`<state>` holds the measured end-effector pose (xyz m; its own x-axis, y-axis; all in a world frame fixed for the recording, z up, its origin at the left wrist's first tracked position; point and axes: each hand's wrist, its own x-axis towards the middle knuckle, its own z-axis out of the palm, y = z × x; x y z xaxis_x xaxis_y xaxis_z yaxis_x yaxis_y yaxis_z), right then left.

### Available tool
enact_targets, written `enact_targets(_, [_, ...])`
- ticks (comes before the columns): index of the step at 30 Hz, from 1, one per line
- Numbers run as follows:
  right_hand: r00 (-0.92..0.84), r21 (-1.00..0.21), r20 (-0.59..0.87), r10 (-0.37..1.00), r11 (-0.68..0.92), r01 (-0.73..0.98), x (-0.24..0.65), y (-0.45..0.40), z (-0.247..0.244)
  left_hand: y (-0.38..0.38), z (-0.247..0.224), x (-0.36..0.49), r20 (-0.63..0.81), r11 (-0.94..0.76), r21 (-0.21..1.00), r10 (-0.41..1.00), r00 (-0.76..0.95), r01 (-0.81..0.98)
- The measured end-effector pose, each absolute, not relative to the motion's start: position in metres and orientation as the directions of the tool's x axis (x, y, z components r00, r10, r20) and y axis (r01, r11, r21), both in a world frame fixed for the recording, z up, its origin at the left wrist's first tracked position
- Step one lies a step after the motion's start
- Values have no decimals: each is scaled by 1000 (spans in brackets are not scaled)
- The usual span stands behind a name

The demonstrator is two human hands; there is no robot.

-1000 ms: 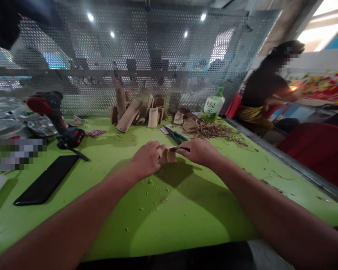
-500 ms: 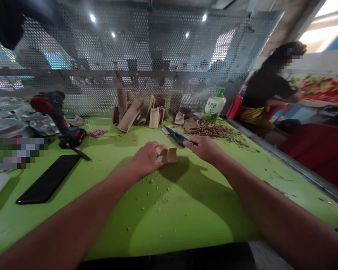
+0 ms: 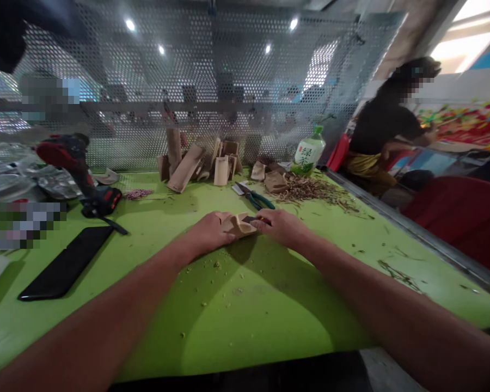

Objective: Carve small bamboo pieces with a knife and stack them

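A pale brown curved piece (image 3: 237,224), like bark or bamboo, is held in my left hand (image 3: 212,233) near the middle of the green table (image 3: 245,316). My right hand (image 3: 283,226) is closed around the handle of a small dark-bladed tool (image 3: 251,219), whose blade reaches the right side of the piece. Just behind the right hand lie scissors or pliers (image 3: 258,199) with dark green handles. Small crumbs (image 3: 217,264) are scattered on the table below the piece.
Behind stand several brown pieces (image 3: 188,167), a green-capped bottle (image 3: 308,152) and dry shavings (image 3: 310,190). On the left are a red and black drill (image 3: 79,169) and a black flat case (image 3: 67,263). A person (image 3: 379,120) sits at the right.
My right hand has moved left and down, bringing the tool's blade to the piece. The piece has turned slightly in my left hand. The view has shifted a little.
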<state>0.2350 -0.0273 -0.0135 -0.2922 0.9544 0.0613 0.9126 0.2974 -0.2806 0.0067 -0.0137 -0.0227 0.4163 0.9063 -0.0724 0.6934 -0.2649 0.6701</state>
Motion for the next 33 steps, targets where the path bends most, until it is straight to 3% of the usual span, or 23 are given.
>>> enact_targets(7, [-295, -157, 76, 952, 304, 940, 226, -28, -13, -16, -23, 10, 67, -426, 644, 859, 508, 635])
enact_targets(15, [-302, -80, 134, 944, 314, 946, 220, -29, -10, -13, -26, 10, 39, -415, 665, 850, 526, 621])
enact_targets(21, [-283, 11, 89, 955, 283, 959, 214, -34, -6, -8, -29, 10, 38, -424, 640, 851, 525, 641])
enact_targets(26, [-274, 12, 55, 960, 274, 962, 213, -35, -5, -10, -27, 12, 89, -486, 604, 828, 553, 631])
enact_targets(33, [-286, -22, -26, 958, 285, 958, 212, -33, -12, -13, -24, 13, 84, -473, 650, 823, 562, 594])
